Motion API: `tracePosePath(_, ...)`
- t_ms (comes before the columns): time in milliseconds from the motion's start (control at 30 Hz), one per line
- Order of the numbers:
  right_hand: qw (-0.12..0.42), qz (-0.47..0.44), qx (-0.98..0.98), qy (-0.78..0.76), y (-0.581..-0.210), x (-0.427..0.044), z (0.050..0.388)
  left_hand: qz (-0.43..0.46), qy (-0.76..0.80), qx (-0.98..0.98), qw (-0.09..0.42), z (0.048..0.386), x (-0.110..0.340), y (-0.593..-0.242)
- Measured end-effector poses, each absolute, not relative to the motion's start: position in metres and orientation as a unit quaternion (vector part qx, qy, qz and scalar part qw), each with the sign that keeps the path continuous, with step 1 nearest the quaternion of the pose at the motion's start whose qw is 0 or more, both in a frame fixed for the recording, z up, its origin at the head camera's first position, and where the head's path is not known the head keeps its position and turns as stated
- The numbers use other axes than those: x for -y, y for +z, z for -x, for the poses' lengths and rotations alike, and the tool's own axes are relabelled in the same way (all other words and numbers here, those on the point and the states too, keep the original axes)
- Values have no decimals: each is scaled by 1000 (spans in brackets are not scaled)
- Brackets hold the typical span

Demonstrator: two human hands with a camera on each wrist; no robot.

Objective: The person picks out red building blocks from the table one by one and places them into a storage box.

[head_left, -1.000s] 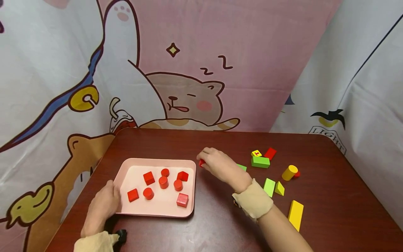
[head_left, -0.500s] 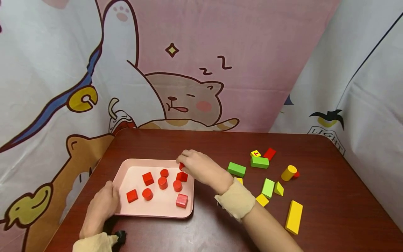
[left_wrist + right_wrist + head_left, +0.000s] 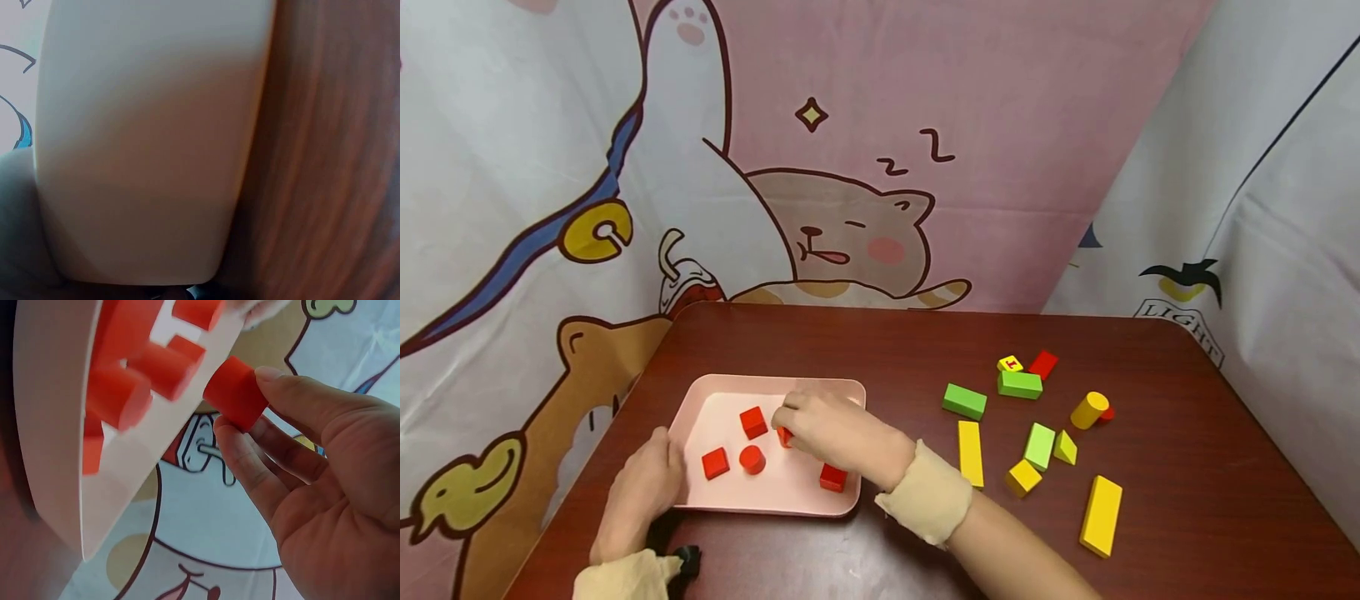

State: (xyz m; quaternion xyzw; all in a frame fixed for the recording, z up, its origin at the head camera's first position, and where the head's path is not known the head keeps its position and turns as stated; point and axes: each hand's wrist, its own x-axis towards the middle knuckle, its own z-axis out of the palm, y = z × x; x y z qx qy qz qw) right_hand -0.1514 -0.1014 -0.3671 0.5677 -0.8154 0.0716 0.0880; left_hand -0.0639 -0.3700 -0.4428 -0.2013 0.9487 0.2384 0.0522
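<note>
My right hand (image 3: 842,429) reaches over the pink tray (image 3: 760,495), pinching a red cylinder block (image 3: 234,394) between thumb and fingers. In the right wrist view this cylinder is above the tray, apart from the other blocks. My left hand (image 3: 643,483) grips the tray's left edge; its fingers are mostly hidden. Inside the tray lie a red cube (image 3: 753,422), another red cube (image 3: 716,463), a red cylinder (image 3: 752,459) and a red block (image 3: 832,477) partly covered by my right hand. Several more red pieces in there show only in the right wrist view.
Right of the tray lie green blocks (image 3: 965,402), yellow blocks (image 3: 970,454), a yellow cylinder (image 3: 1089,410) with a red piece (image 3: 1107,413) behind it, and a red block (image 3: 1043,364) farther back. A patterned curtain (image 3: 1000,167) hangs behind the brown table (image 3: 910,342).
My right hand has carried the red cylinder leftward, from the table beside the tray to over the tray's middle. The left hand has stayed at the tray's edge.
</note>
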Motion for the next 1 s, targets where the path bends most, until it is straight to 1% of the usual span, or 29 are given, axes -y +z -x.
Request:
tracePosePath(133,59,-567,820,52,-372,105,143,204,240,-947,58,66,370,-442)
tracePosePath(267,37,-571,819,26,-378,107,137,199,232,-951,47,66,370,-441)
tracePosePath(367,33,-579,815,19,-384,109,136,194,228,-953,40,66,371,-441)
tracePosePath(533,19,-578,815,17,-394,111,134,191,231,-953,46,66,370,-441)
tracePosePath(800,23,-577,817,-3,-405,112,132,189,227,-955,37,64,369,-442)
tracePosePath(900,26,-578,816,-11,-407,114,131,193,227,-954,39,64,370,-442)
tracePosePath(1000,13,-572,820,-2,-407,115,130,197,231,-952,47,64,371,-443)
